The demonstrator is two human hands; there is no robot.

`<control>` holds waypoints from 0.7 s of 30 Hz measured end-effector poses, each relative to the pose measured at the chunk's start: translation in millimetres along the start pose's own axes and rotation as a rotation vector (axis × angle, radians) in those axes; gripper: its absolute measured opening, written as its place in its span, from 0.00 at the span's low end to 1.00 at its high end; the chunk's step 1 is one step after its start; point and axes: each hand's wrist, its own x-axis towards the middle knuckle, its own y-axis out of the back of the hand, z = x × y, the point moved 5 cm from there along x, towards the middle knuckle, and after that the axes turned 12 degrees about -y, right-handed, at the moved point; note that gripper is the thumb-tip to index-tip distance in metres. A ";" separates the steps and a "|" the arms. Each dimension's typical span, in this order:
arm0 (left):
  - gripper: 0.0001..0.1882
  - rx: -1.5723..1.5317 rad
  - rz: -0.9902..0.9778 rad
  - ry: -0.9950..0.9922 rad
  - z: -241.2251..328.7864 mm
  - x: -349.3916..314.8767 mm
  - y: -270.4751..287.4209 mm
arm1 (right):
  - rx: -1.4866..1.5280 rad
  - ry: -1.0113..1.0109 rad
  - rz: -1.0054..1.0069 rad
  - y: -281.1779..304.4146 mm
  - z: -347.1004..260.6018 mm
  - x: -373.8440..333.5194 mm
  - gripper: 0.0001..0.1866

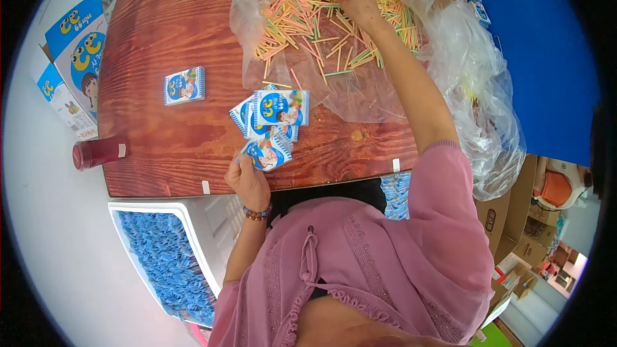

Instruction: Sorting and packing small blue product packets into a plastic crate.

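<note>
Pinched by one edge in my left hand (249, 182) is a small blue-and-white packet (270, 153) with printed pictures, close to the table's near edge. It overlaps a small stack of matching packets (283, 108) just beyond it. My right hand (360, 9) reaches far forward into a heap of thin pastel sticks (289, 22), pink, yellow and green. Its fingers are bent together among the sticks, and what they grip is hidden. A large clear plastic bag (241, 22) lies spread under and around the heap. Another packet (184, 85) lies alone on the left.
The reddish wooden table (154, 32) carries a dark red cylinder (99, 153) at its left edge. Printed display boxes (80, 58) stand beyond that edge. A white bin (186, 218) full of blue packets (164, 257) sits below left. Crumpled plastic (488, 109) and cardboard boxes (511, 205) are on the right.
</note>
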 end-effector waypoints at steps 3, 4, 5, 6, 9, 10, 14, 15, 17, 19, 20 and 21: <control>0.08 -0.015 0.005 -0.013 -1.3 -1.1 6.9 | -0.114 0.094 0.158 -13.0 -11.7 13.2 0.16; 0.08 -0.026 0.003 -0.002 -2.4 -0.5 7.8 | -0.169 0.090 0.216 -16.2 -14.4 16.7 0.18; 0.08 -0.029 0.006 -0.001 -2.8 -1.0 8.0 | -0.171 0.094 0.214 -21.3 -16.6 20.0 0.18; 0.09 -0.034 -0.026 -0.012 -2.5 -2.1 5.5 | -0.196 0.047 0.134 -29.6 -15.5 23.9 0.20; 0.11 -0.027 -0.092 -0.058 -1.4 0.4 2.1 | -0.263 0.027 0.019 -43.6 -19.3 31.9 0.23; 0.10 -0.014 -0.132 -0.089 0.2 0.8 0.8 | -0.307 0.046 -0.015 -47.5 -21.3 32.1 0.23; 0.10 -0.009 -0.094 -0.047 -0.1 1.5 0.7 | -0.299 0.168 0.052 -43.4 -39.9 28.2 0.22; 0.10 0.001 -0.083 -0.036 0.3 0.8 3.7 | -0.351 0.047 -0.116 -47.1 -46.3 28.8 0.21; 0.10 0.001 -0.083 -0.021 0.2 1.1 1.9 | -0.410 -0.084 -0.276 -51.9 -37.0 27.8 0.20; 0.11 0.020 -0.095 -0.037 2.9 2.2 -1.9 | -0.355 -0.020 -0.261 -59.4 -31.3 25.9 0.17; 0.11 0.022 -0.092 -0.039 2.5 2.5 -1.4 | -0.353 -0.017 -0.263 -59.0 -32.0 25.3 0.17; 0.11 -0.001 -0.068 -0.030 1.4 2.9 0.5 | -0.333 0.006 -0.243 -57.3 -33.6 24.3 0.16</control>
